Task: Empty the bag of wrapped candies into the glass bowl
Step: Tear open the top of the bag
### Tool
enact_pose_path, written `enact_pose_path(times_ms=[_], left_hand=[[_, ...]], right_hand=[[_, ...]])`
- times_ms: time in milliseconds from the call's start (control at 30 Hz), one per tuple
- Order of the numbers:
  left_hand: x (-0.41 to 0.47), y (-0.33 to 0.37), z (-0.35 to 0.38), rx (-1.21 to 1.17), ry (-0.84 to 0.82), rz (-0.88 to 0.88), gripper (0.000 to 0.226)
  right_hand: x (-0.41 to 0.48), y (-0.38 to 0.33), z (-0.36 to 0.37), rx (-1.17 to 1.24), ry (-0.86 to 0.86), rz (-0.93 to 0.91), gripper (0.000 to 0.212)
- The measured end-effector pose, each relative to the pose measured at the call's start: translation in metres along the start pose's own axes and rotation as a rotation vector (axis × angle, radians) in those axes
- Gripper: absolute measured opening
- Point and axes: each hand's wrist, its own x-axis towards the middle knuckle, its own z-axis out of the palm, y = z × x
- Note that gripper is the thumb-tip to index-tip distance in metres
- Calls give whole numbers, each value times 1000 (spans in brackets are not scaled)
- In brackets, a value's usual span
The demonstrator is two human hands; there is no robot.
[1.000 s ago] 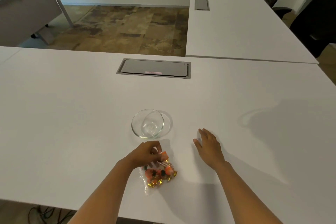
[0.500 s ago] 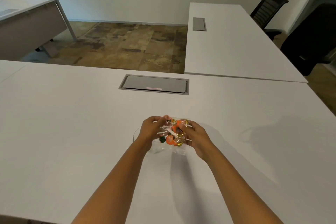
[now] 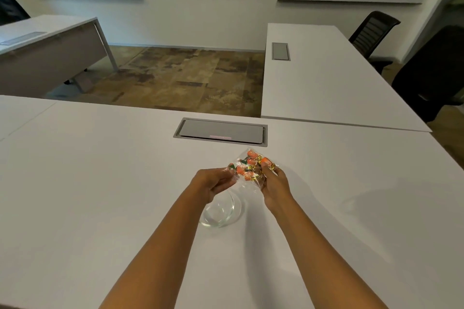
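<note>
Clear bag (image 3: 247, 169): head view, pinched shut between your left hand (image 3: 212, 183) and right hand (image 3: 273, 184), candies bunched at its far end.
Glass bowl (image 3: 221, 211): empty, below and nearer than bag.
Next: tip mouth down-near, I'd judge.

bag (image 3: 247, 168) above bowl (image 3: 221, 211), on table (image 3: 100, 183)

The bag (image 3: 247, 170) is thin, clear, crinkly plastic. The bowl (image 3: 219, 211) is shiny glass. The table (image 3: 100, 183) is smooth and matt white.
</note>
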Motion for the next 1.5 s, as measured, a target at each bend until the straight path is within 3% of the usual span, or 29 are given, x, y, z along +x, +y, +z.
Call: enact_pose_path(times_ms=[100,167,267,433,633,800,933,1400,1500], left_hand=[[0,4,1,-31,75,51,26],[1,7,2,-44,124,113,25],[0,8,6,29,179,223,23],[1,7,11,206,287,342,17],[2,10,10,261,334,328,5],[0,12,11,253,266,355,23],[3,7,9,319,244,317,24],[9,5,6,145,196,103,5],[11,7,9,182,241,100,15]], right_hand=[[-2,-2,4,-109,-11,-7,47],[-7,-3,5,-393,36,-59,58],[-18,-7,10,-798,47,-332,57],[-37,-10,27,-1027,-221,-526,34],[-44,-2,34,-1287,-148,-708,28],[-37,-6,37,-1107,-41,-611,18],[-33,-8,39,-916,35,-469,16],[-29,-1,35,-714,-13,-189,21],[-27,-1,35,-676,-31,-134,22]])
